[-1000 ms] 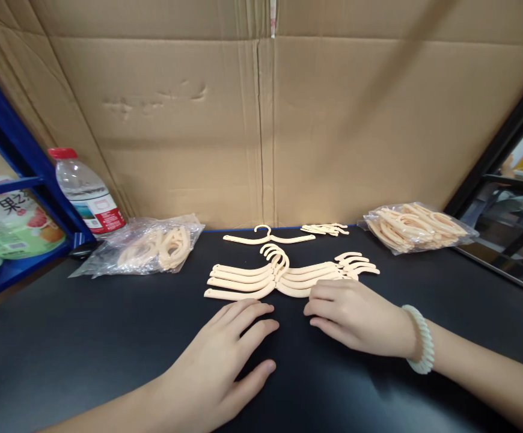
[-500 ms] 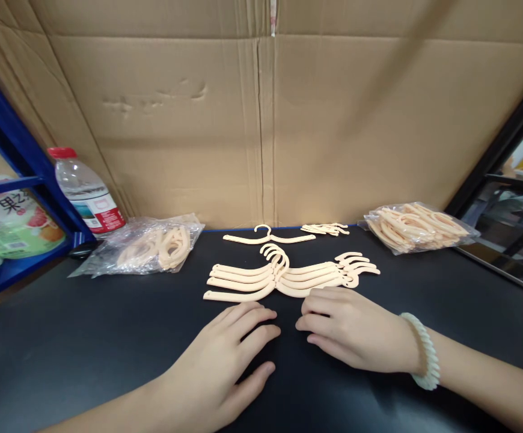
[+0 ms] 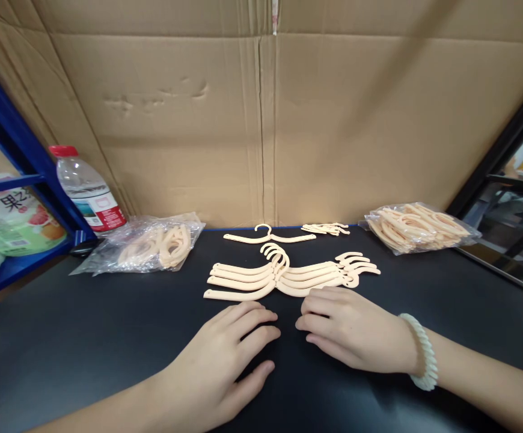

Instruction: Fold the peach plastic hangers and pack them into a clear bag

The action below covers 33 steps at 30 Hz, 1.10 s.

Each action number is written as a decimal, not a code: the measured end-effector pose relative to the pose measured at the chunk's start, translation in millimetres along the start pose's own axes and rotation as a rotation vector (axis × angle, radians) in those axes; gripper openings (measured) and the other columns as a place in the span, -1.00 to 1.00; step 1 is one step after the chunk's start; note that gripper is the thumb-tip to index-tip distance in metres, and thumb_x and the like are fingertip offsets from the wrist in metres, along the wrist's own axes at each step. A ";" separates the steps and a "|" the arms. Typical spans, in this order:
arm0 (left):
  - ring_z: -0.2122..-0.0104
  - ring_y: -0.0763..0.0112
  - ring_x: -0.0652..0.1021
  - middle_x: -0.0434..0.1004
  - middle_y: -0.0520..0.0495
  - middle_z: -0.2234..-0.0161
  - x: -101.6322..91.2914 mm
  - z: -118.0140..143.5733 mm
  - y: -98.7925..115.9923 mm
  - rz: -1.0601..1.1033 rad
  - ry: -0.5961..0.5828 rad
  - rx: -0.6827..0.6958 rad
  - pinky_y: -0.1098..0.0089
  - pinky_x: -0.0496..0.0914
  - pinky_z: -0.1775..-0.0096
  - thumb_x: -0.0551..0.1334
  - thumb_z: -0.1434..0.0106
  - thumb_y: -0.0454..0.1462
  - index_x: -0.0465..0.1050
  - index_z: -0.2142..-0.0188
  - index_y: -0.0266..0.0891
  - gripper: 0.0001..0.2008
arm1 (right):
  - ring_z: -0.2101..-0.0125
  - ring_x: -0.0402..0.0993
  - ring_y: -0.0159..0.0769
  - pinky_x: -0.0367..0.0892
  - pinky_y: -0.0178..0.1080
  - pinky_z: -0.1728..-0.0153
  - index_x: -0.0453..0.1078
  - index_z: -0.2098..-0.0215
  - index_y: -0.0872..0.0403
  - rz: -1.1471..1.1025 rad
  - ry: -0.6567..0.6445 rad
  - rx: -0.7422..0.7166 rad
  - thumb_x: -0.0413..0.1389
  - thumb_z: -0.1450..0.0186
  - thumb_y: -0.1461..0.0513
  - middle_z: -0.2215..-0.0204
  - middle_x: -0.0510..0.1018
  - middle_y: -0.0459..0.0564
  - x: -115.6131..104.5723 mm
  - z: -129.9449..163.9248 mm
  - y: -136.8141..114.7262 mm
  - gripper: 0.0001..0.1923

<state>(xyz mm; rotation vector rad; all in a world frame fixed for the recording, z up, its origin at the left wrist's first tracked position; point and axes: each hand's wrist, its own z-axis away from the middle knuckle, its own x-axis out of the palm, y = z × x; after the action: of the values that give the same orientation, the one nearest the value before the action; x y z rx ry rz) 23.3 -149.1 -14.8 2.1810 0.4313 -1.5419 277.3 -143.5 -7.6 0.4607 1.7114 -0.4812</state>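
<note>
Several small cream plastic hangers point(image 3: 284, 275) lie overlapped in a row on the black table point(image 3: 85, 337), hooks pointing away from me. My left hand point(image 3: 225, 358) rests flat on the table just in front of them, fingers spread, holding nothing. My right hand point(image 3: 349, 328), with a pale bead bracelet at the wrist, lies palm down beside it; its fingertips are close to the nearest hanger's edge. One single hanger point(image 3: 268, 236) lies farther back, with a small pile of hanger pieces point(image 3: 325, 228) to its right.
A clear bag of hangers point(image 3: 153, 246) lies at the back left, another bag point(image 3: 417, 227) at the back right. A water bottle point(image 3: 88, 192) stands by a blue shelf point(image 3: 18, 150). A cardboard wall point(image 3: 261, 120) closes the back. A dark tray point(image 3: 509, 240) sits at the right.
My right hand has slid slightly back toward me and to the left, off the hangers' front edge. My left hand has barely moved.
</note>
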 end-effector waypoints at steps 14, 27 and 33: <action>0.02 0.23 0.48 0.51 -0.07 0.02 -0.1 -2.6 -1.4 0.016 0.049 0.019 0.25 0.43 0.00 0.14 -0.28 -0.34 0.38 0.04 -0.17 -0.74 | 0.32 0.31 -0.26 0.22 -0.23 0.28 0.40 0.16 0.09 0.023 0.028 -0.019 -0.05 -0.39 0.28 0.32 0.42 0.01 3.1 -0.2 2.3 -0.80; 0.12 0.27 0.51 0.56 -0.04 0.12 2.4 -1.2 -5.4 0.020 0.132 0.067 0.29 0.44 0.09 0.05 -0.23 -0.48 0.36 0.29 -0.22 -0.81 | 0.34 0.30 -0.27 0.22 -0.23 0.29 0.41 0.17 0.10 0.020 0.027 -0.019 -0.06 -0.39 0.29 0.34 0.41 0.00 2.0 0.3 2.0 -0.79; 0.34 0.33 0.49 0.52 -0.05 0.35 1.4 0.6 -5.1 0.039 0.148 0.071 0.35 0.38 0.31 0.01 -0.24 -0.48 0.34 0.32 -0.23 -0.80 | 0.34 0.30 -0.26 0.22 -0.23 0.30 0.42 0.19 0.11 0.016 0.030 -0.024 -0.06 -0.39 0.30 0.34 0.41 0.01 2.7 0.8 2.3 -0.79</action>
<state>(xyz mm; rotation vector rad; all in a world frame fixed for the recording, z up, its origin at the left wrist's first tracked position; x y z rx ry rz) 20.9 -145.0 -17.1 2.3532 0.3835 -1.4012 278.7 -141.9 -10.6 0.4660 1.7390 -0.4431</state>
